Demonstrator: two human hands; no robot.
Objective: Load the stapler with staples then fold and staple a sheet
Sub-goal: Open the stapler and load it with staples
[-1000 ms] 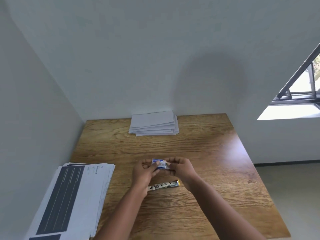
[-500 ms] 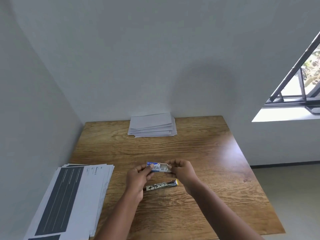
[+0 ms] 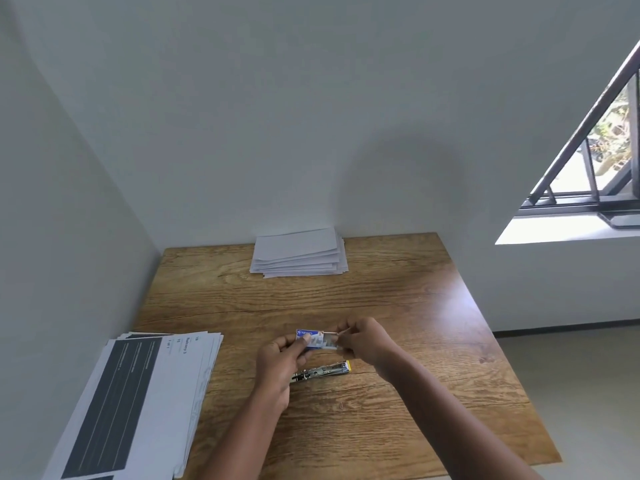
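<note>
Wooden table bears the stapler at six o'clock of the staple box; left hand pinches its sleeve, right hand has drawn the tray further out, so loading comes next

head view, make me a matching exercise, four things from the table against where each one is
Things:
1. staple box
2. stapler
3. printed sheets
4. blank sheets

Places:
A. far edge of the table, by the wall
B. near left corner, overhanging the edge
C. held up between left hand and right hand
D. flat on the wood, just under the hands

Pairs: 1-C, 2-D, 3-B, 4-A
</note>
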